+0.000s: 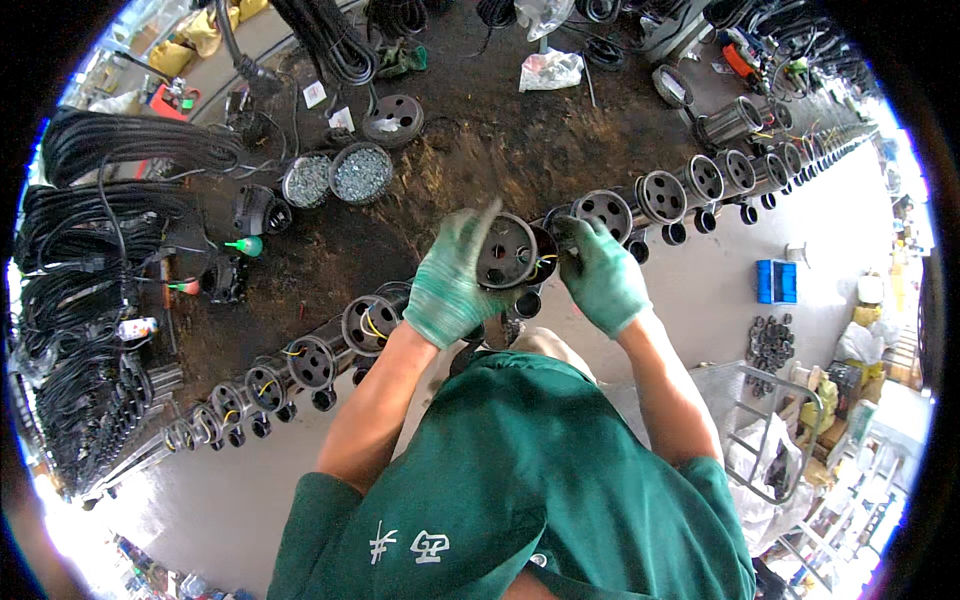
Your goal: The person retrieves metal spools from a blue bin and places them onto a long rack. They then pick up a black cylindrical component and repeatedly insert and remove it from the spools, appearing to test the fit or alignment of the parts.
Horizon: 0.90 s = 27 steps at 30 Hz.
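Observation:
My left hand (455, 278), in a green-and-white knit glove, grips the side of a round black cover with holes (507, 250). Its fingers are slightly blurred and reach round the rim. Yellow-green wires (543, 265) stick out at the cover's right side. Close by on the right, my gloved right hand (603, 272) has its fingers bent in against a dark part (562, 232), which they mostly hide. Just beyond that hand sits another black cylinder with a holed end (604, 212). To the left stands a similar cylinder (368, 325) with yellow wires showing.
Rows of black cylinders line the bench's near edge on both sides. On the dark bench (470, 140) are two round containers of small metal parts (361, 173), a green-tipped bottle (246, 245) and bundled black cables (75, 210). A blue crate (776, 282) stands on the floor at right.

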Tool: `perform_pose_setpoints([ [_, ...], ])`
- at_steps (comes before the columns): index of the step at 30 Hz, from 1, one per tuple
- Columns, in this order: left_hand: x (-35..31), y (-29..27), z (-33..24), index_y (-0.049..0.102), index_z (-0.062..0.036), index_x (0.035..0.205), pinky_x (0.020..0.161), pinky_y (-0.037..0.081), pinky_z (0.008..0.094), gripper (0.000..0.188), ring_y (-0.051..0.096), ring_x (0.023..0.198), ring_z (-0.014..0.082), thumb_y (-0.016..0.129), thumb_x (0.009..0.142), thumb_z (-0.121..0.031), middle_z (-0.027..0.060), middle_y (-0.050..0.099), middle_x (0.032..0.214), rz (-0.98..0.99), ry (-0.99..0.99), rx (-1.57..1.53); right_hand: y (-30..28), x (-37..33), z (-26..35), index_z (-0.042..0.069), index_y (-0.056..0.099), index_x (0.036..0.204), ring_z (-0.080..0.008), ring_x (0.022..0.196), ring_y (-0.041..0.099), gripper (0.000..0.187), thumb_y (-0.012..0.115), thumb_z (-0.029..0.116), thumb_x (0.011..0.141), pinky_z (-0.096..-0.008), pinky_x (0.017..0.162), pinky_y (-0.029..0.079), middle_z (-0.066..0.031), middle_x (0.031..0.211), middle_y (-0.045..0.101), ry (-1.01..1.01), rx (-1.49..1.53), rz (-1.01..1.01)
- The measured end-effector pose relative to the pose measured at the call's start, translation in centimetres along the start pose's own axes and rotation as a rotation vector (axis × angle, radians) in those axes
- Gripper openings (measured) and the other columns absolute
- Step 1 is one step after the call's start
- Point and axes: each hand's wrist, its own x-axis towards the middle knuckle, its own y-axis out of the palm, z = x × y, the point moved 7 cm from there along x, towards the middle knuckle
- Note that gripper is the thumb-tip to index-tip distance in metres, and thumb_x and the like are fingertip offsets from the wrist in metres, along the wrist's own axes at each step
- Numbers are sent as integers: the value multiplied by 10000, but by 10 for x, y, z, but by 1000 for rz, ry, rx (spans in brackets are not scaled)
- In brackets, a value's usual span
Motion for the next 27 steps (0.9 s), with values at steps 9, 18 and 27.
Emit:
perform_pose_setpoints([
  [9,27,21,0,273,-139,1643,1093,479,497,1221,573,1247,424,949,644,-327,222,566,1374,246,65,-412,-14,-23,21,120,698,1155,-330,882,704,300,765,144,863,-444,734,575,-89,980,706,-260,-128,134],
  [18,40,30,8,768,-107,1067,906,533,489,333,630,1023,367,839,767,-232,148,644,1091,393,44,288,-6,-39,-27,79,715,1125,-304,898,748,243,732,5,895,-387,775,592,-132,975,747,131,334,32],
  [27,44,53,-5,789,-148,1012,962,493,477,287,629,1044,336,824,752,-264,101,670,1079,461,61,484,11,-42,-52,78,727,1132,-318,901,741,241,738,66,891,-399,784,589,-158,1016,746,-15,312,-17],
])
